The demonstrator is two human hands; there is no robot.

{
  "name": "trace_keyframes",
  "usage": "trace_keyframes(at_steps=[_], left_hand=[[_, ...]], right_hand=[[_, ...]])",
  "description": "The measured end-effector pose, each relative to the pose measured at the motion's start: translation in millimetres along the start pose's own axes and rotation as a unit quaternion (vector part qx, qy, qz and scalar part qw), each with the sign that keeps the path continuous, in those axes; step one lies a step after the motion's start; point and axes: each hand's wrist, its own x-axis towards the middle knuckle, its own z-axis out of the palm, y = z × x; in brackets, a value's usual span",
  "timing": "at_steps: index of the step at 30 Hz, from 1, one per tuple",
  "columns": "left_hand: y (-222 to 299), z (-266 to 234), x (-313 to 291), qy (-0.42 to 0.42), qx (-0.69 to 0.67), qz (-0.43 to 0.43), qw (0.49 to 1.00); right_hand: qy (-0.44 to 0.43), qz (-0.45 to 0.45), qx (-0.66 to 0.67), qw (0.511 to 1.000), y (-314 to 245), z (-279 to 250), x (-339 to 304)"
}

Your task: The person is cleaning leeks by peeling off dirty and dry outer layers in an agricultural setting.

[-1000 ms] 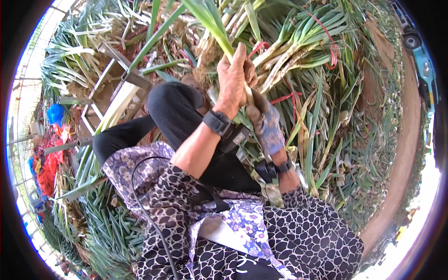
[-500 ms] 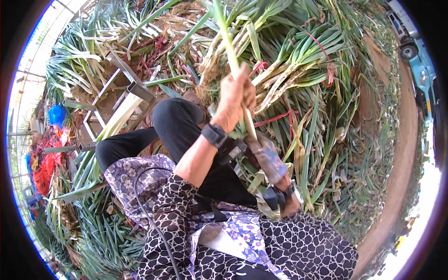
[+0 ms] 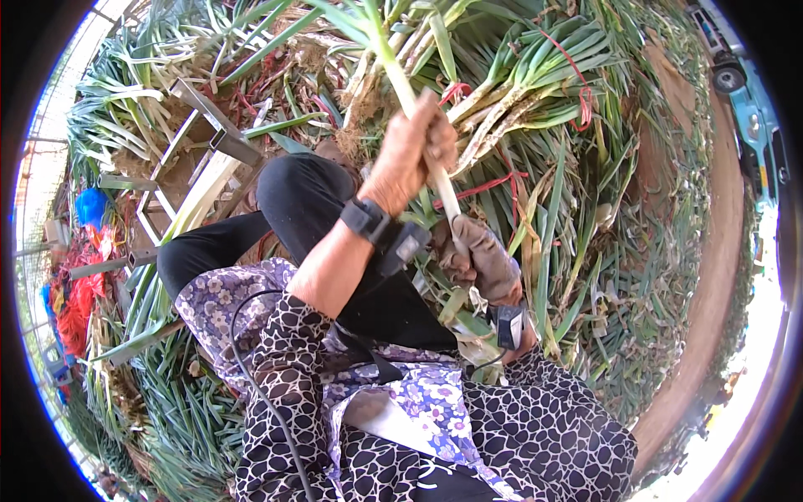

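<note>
A long green onion slants across the middle, its green leaves pointing up and away and its pale stalk running down toward me. My left hand, bare, is closed round the middle of the stalk. My right hand, in a dirty greyish-brown glove, grips the white lower end, which the fingers partly hide. Just beyond my hands lies a bunch of green onions with dirty stalks, with red twine around its leaves.
A metal frame stands at the left, with onions heaped behind it. Red twine or netting lies at the far left. Leaf litter spreads to the right, toward a dirt track and a blue vehicle.
My right gloved hand has moved up and away from me along the stalk's lower end, from a blurred position nearer my body. My left hand keeps its hold, and the view has shifted slightly.
</note>
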Motion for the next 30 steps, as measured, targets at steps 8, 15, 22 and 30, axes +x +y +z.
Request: trace_keyframes(at_steps=[8, 15, 22, 30], left_hand=[[-25, -4, -3, 0.006, 0.128, 0.075, 0.989], [-18, -9, 21, 0.036, 0.201, 0.157, 0.966], [-13, -6, 2, -0.066, 0.085, 0.089, 0.99], [-1, -11, -3, -0.053, 0.113, 0.102, 0.987]], right_hand=[[0.008, -0.046, 0.039, 0.998, -6, 16, 4], [0.181, -0.088, -0.165, 0.966, 5, 33, -14], [0.147, -0.104, -0.075, 0.981, 3, 24, -12], [0.153, -0.085, -0.191, 0.966, 13, 31, 2]])
